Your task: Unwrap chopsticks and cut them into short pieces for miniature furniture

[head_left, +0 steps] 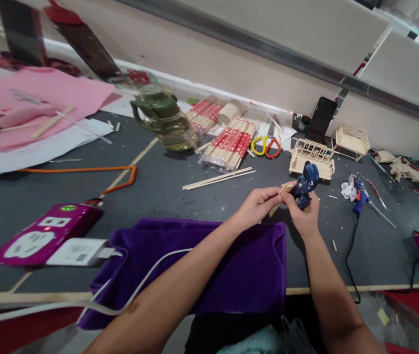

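Note:
Between my two hands is a small bundle of short wooden sticks. My left hand pinches the sticks from the left side. My right hand is closed around a dark blue hand tool, its fingertips also touching the bundle. The tool's jaws are hidden. Behind my left hand, a few long thin sticks lie on the dark table. Two small stick-built models, one near and one farther back, stand beyond my right hand.
Scissors, packets of sticks and a green jug stand at the back. A blue glue gun with a cord lies right. Purple cloth covers the front edge; a magenta power strip and white cable are left.

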A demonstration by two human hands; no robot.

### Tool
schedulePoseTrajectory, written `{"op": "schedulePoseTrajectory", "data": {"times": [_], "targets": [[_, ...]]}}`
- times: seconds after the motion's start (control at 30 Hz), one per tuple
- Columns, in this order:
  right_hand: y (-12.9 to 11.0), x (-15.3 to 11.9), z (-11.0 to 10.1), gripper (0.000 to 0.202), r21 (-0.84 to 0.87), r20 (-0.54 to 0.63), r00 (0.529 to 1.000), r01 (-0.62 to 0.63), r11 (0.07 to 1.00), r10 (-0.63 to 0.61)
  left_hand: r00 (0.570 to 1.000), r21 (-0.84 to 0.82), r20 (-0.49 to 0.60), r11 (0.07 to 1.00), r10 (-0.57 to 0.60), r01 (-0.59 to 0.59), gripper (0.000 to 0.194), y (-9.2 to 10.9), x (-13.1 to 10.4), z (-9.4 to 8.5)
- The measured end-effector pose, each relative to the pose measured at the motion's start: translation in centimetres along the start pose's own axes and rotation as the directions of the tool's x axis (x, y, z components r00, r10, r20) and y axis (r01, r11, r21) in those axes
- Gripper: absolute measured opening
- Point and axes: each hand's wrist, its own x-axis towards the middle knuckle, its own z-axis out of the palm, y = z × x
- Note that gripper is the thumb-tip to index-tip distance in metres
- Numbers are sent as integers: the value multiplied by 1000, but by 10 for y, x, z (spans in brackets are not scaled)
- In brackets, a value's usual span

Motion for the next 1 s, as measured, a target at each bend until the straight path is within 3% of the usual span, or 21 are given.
{"op": "schedulePoseTrajectory", "data": {"times": [0.33, 0.73, 1.0], "targets": [[5, 0, -3, 19, -78, -62, 998, -32, 996, 28, 998, -58, -61, 998, 19, -22, 41, -8, 1, 4], [-6, 3, -5, 16, -101, -9, 1000, 9, 995, -10, 999, -128, 14, 991, -48, 49, 36, -5, 4, -1], [-3, 4, -8, 17, -180, -25, 999, 35, 983, -40, 1000, -125, 25, 992, 8, -5, 36, -12, 7, 1]]}}
